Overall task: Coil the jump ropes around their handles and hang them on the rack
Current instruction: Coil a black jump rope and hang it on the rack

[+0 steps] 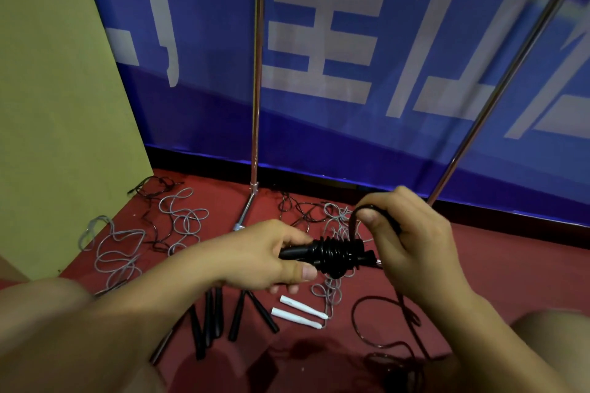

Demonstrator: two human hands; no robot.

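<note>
The only writing is on the blue banner (319,124) behind the rack poles: very large white characters, cropped by the frame and partly crossed by the poles. One in the middle reads as "里" (322,25). To its left, only a hooked stroke and a block fragment show; to its right, slanted strokes run off the edge, too cut off to read. No labels or numbers can be read on the handles or ropes.

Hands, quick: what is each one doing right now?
Left hand: grips the black handles, rope coil wound round them.
Right hand: pinches the loose black rope above the coil.
</note>
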